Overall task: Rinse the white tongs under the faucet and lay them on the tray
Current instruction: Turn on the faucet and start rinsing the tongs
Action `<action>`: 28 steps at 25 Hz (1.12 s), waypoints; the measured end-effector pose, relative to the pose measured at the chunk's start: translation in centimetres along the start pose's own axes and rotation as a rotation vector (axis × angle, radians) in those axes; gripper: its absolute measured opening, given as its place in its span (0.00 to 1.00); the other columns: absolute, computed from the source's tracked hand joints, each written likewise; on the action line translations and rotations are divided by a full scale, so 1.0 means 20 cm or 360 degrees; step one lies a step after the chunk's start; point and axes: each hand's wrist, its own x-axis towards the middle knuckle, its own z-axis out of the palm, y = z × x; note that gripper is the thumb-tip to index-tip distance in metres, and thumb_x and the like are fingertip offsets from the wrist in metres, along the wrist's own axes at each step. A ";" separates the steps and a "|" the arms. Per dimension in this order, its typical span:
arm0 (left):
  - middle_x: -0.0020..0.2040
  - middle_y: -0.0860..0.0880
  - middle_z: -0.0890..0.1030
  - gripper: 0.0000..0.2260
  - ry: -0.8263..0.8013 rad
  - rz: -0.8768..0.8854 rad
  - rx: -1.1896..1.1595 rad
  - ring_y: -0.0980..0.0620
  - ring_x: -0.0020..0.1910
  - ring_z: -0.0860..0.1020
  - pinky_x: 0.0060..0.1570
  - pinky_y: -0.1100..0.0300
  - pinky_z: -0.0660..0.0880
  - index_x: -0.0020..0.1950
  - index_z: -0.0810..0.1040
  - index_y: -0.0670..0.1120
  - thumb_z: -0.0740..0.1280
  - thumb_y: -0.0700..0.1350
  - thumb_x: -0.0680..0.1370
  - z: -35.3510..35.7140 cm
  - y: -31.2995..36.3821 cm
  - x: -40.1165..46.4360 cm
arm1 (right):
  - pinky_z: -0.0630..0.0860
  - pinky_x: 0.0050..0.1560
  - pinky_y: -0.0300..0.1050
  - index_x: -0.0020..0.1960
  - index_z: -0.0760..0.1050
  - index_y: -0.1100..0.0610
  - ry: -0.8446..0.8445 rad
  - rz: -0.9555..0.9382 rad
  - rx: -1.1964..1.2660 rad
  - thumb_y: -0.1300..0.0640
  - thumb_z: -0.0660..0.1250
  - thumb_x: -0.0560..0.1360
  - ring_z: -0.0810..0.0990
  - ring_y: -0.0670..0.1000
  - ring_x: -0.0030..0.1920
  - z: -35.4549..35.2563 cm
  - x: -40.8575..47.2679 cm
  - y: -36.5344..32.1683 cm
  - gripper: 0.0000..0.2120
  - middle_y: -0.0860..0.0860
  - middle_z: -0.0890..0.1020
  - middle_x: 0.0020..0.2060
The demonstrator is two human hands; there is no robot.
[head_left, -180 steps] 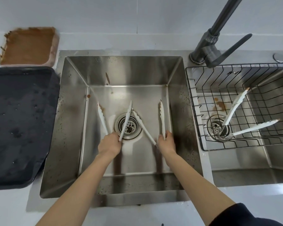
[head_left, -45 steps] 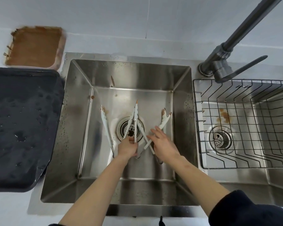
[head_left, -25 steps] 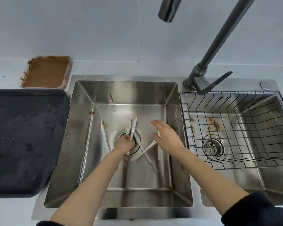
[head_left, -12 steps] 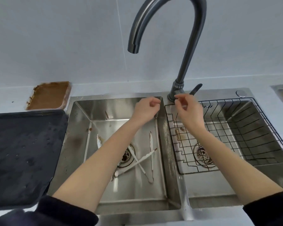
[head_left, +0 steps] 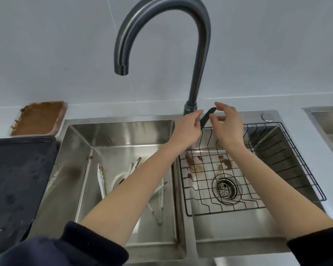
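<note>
Now the tongs [head_left: 102, 179] are left lying in the left basin, below the faucet [head_left: 197, 54], and both hands are raised to its lever [head_left: 207, 117]. Left hand [head_left: 187, 129] and right hand [head_left: 229, 123] fingers are loosely spread beside the lever, not yet pinching it; no water is running, so rinsing is judged about to begin.

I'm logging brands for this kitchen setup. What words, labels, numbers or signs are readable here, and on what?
None: no readable text shows anywhere.
faucet: no marking visible.
black tray: plain, only water drops.
white tongs: no print visible.
</note>
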 end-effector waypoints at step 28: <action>0.66 0.45 0.76 0.20 -0.0033 -0.0018 0.0086 0.48 0.65 0.73 0.54 0.70 0.63 0.68 0.68 0.43 0.57 0.33 0.76 0.12 -0.06 0.04 | 0.71 0.47 0.35 0.54 0.75 0.64 -0.0074 0.0011 0.0111 0.63 0.65 0.75 0.76 0.47 0.45 0.03 0.04 0.11 0.09 0.59 0.81 0.52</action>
